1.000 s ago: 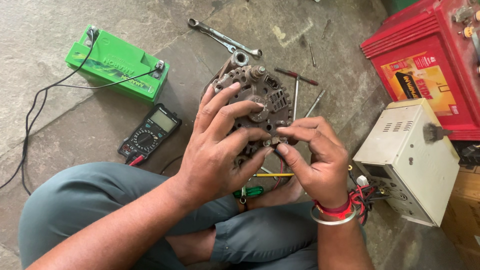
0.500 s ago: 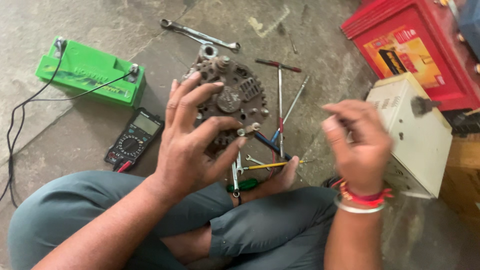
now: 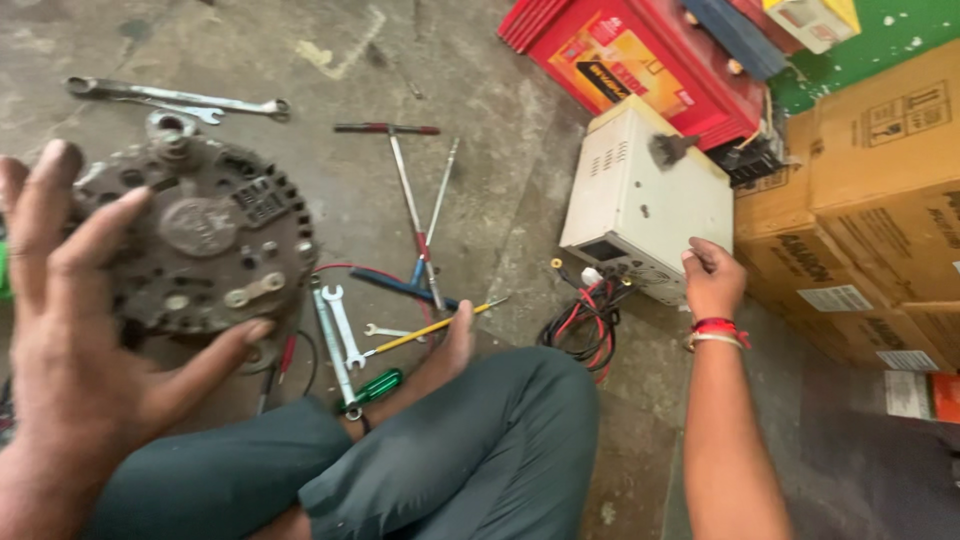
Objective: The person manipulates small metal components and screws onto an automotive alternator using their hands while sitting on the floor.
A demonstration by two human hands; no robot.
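Nearest to us, one bent leg in grey-green trousers (image 3: 440,460) crosses the bottom of the view, a bare foot (image 3: 450,350) showing past the knee. Our left hand (image 3: 70,330) is raised, fingers spread apart and pressed around one grimy alternator (image 3: 210,240), which it carries clear of the floor at the left edge. Our right hand (image 3: 712,280), with two bangles on the wrist, one red and one pale, reaches to the lower right corner of the box ahead. Its fingers are curled loosely together; whether they pinch anything we cannot tell.

On the concrete floor (image 3: 480,100) just beyond the leg we count one green-handled screwdriver (image 3: 375,388), three small spanners (image 3: 345,335) lying close together, and one thin yellow-shafted tool (image 3: 425,330). Beside them lies one bundle of red and black leads (image 3: 585,325), running to one cream metal box (image 3: 640,200) with a vented top.

Further out lie one T-handled wrench (image 3: 400,170) and one slim rod (image 3: 440,200) beside it, then two long spanners (image 3: 180,100) near the upper left.

Farthest, one red battery (image 3: 630,60) leans behind the box, and we count two brown cartons (image 3: 880,200) at the right.
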